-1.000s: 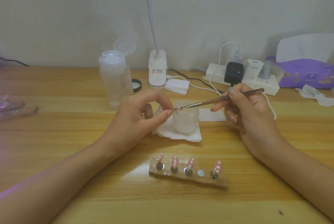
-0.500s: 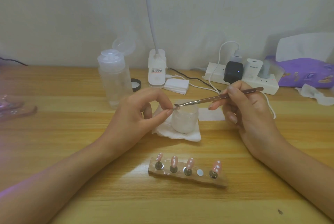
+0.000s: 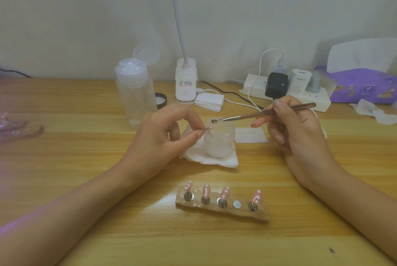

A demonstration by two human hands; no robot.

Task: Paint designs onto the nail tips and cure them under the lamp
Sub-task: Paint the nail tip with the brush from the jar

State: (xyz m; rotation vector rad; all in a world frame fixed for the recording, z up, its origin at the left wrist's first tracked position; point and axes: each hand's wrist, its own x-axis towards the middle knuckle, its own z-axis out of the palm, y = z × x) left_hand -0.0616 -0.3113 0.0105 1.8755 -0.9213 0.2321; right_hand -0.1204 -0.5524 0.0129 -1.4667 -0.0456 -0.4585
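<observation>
Two hands work above the worktop [image 3: 64, 147], head view. Left hand [image 3: 163, 143]: thumb and forefinger pinch one small nail tip [image 3: 207, 128] in front of a frosted jar [image 3: 219, 143]. Right hand [image 3: 300, 134]: fingers curled round a metal dotting tool [image 3: 262, 113], its end just above that tip. Holder [image 3: 232, 212] with four dotted nail tips [image 3: 205, 190]: nearer than both hands. Lamp base [image 3: 186, 85]: beyond the left hand.

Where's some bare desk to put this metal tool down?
The wooden desk is bare in front of the brown nail tip holder, toward the near edge, and left of the clear plastic bottle. The back right is crowded: white power strip, purple tissue pack. The frosted jar fills the middle.
</observation>
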